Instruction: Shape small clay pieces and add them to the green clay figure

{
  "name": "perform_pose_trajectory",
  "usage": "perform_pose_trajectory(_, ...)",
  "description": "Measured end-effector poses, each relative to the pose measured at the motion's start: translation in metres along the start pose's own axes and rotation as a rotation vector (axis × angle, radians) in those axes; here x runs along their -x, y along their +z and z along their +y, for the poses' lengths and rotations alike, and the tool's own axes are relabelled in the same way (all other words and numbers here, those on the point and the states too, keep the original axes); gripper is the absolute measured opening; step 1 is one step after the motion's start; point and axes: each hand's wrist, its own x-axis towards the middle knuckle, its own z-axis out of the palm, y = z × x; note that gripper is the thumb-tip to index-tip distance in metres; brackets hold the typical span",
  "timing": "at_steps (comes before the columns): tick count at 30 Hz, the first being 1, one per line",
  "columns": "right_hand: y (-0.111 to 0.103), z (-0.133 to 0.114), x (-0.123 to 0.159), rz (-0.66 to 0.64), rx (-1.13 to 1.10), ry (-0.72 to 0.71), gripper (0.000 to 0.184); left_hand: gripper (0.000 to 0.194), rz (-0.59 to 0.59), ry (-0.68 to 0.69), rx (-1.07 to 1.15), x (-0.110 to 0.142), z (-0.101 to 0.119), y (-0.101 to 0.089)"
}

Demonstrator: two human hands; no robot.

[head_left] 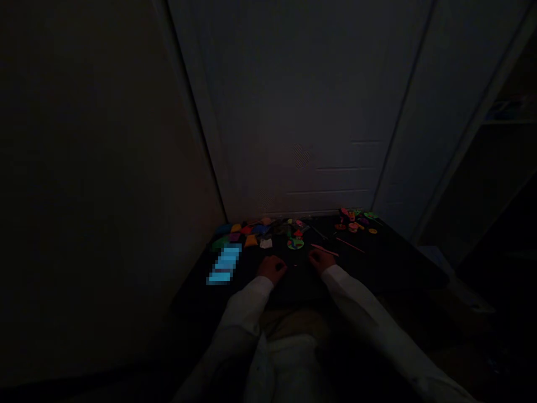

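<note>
The scene is very dark. My left hand (272, 268) rests on a dark table (377, 263) with its fingers curled; what it holds, if anything, is hidden. My right hand (321, 258) lies a little to the right and grips a thin orange stick (325, 250) that points to the right. Both arms wear white sleeves. Just beyond my hands lies a small green and red round piece (296, 242).
Colourful small pieces (247, 232) lie at the table's back left, another cluster (354, 220) at the back right. A second thin stick (350, 245) lies right of my hand. A bright blue rectangle (224, 264) glows at the left. Pale wall panels rise behind.
</note>
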Motion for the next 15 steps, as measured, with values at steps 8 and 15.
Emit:
perform_pose_trajectory(8, -0.0025, 0.0007, -0.0024, 0.068, -0.065, -0.034, 0.026, 0.027, -0.001, 0.011, 0.002, -0.0011, -0.0004, -0.0011)
perform_pose_trajectory(15, 0.0003, 0.0027, -0.0017, 0.056, -0.086, -0.001, 0.028, 0.027, 0.006, -0.009, 0.020, 0.0001, 0.0004, -0.0012)
